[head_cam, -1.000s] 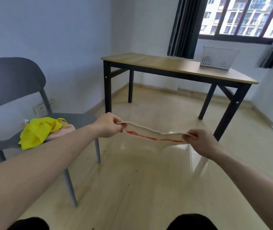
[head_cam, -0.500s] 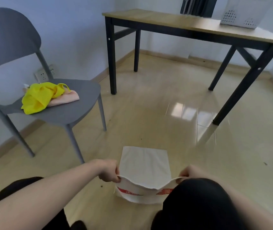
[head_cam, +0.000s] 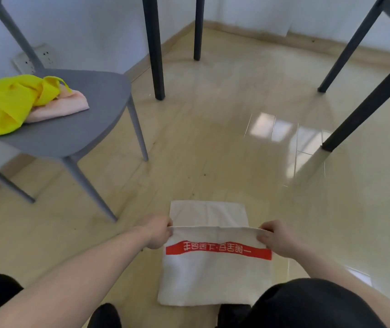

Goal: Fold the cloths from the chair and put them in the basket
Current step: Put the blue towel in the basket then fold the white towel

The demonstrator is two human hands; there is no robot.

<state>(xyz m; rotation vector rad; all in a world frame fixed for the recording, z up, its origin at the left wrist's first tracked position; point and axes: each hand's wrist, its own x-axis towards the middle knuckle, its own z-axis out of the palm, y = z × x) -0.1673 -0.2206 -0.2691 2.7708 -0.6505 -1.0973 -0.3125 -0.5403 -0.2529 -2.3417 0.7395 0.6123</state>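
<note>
A white cloth (head_cam: 213,278) with a red printed band lies on the floor in front of me. My left hand (head_cam: 157,232) pinches the left corner of its upper layer, and my right hand (head_cam: 275,237) pinches the right corner. That layer is folded over the lower one, whose far end shows beyond my hands. On the grey chair (head_cam: 70,129) at the left sit a crumpled yellow cloth (head_cam: 6,102) and a pink cloth (head_cam: 59,110) under it. The basket is out of view.
Black table legs (head_cam: 155,48) stand ahead, and another slanted leg (head_cam: 364,102) is at the right. A wall socket (head_cam: 33,61) is behind the chair. My dark-clothed knees (head_cam: 307,304) are at the bottom edge. The floor is glossy beige tile.
I have crouched from standing, the view dropping towards the floor. The white cloth went from stretched in the air to laid on the floor, with its near part folded forward.
</note>
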